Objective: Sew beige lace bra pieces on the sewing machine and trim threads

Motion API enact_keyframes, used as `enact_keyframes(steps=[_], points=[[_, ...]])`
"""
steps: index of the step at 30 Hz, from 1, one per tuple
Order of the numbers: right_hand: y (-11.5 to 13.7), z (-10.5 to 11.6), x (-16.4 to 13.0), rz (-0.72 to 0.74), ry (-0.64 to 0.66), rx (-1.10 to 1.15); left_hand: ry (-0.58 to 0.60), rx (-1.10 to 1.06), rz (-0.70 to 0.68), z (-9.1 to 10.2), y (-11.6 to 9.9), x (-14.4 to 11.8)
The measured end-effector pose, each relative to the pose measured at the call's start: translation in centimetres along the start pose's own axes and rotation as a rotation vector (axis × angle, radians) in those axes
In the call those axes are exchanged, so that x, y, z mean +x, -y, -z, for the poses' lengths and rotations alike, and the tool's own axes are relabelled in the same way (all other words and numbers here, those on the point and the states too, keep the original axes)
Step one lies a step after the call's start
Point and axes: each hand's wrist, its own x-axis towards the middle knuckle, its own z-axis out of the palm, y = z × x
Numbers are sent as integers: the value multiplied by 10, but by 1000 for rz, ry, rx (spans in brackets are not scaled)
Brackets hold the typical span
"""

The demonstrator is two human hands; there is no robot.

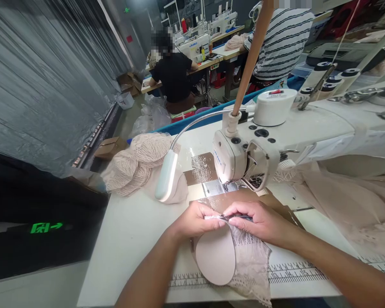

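Observation:
My left hand is closed, pinching the top edge of a pale pink bra cup between thumb and fingers. Joined to the cup, or lying against it, beige lace hangs to the right over the table's front edge. My right hand is closed around small dark metal thread snips, their tip at the fabric edge beside the left fingertips. Just beyond both hands stands the sewing machine head, its needle area lit. The snips' handle is partly hidden in the right palm.
A bendable lamp arches over the table left of the machine. Stacked beige lace cups lie at the back left; sheer beige fabric is heaped right. A ruler strip runs along the front. Two people sit at machines beyond.

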Motion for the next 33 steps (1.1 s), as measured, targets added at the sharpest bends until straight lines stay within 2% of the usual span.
enact_keyframes(steps=[6, 13, 16, 19, 23, 28, 30, 33], points=[[4, -4, -1, -21, -11, -39, -10, 9, 6, -2, 1, 1], [-1, -9, 3, -40, -132, 58, -43, 27, -12, -6, 1, 4], [-3, -10, 5, -88, -69, 78, 33, 55, -36, -2, -5, 2], [-8, -5, 3, -106, -11, -16, 77, 193, -8, 11, -14, -8], [-16, 2, 0, -30, 29, -39, -70, 372, 19, 21, -19, -18], [-11, -5, 5, -85, -59, 50, -115, 401, -114, 6, -16, -13], [-7, -10, 6, -90, -46, 32, -130, 395, -181, -1, -20, -14], [-3, -11, 4, -70, -10, 30, -239, 419, -225, 1, -31, -24]])
